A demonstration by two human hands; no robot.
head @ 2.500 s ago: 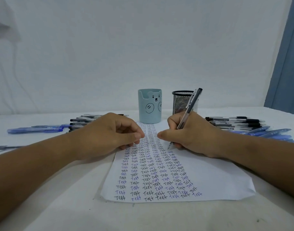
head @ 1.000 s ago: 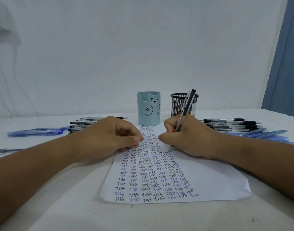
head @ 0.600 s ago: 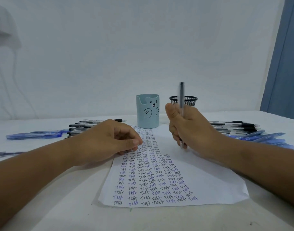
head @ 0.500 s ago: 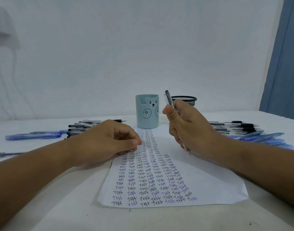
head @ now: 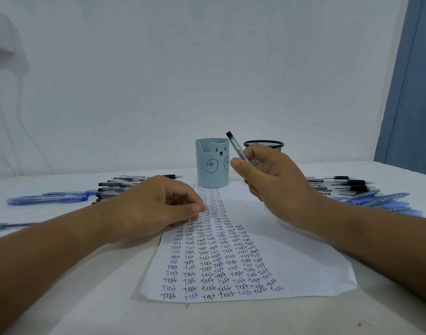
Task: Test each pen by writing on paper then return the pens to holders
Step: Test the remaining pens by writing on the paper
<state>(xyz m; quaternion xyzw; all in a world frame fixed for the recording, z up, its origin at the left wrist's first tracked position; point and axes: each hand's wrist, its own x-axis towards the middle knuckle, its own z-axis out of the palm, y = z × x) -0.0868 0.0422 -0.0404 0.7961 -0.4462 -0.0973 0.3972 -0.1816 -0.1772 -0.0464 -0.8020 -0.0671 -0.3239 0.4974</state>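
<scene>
On a white table (head: 62, 310), straight ahead of us, we see a sheet of paper (head: 304, 269) covered in columns of the word "Test" written in black and blue ink. The left hand (head: 149, 209) rests on the paper's far left part, its fingers loosely curled and holding nothing, thumb tip touching the sheet. The right hand (head: 275, 180) is raised above the paper's far right part, thumb and fingers pinching a clear-barrelled pen (head: 236, 146) with a black end; the pen tilts up and to the left, its upper end in front of the wall. Just beyond the paper stand two holders: a pale blue bear cup (head: 212, 165) and, to its right and partly hidden by the right hand, a black mesh cup (head: 264, 144). We cannot tell what either holds inside. Black and blue pens on the left (head: 110, 189) lie in a loose pile on the table, and more pens on the right (head: 352, 187) lie likewise. A blue curtain (head: 412, 93) hangs at the far right
</scene>
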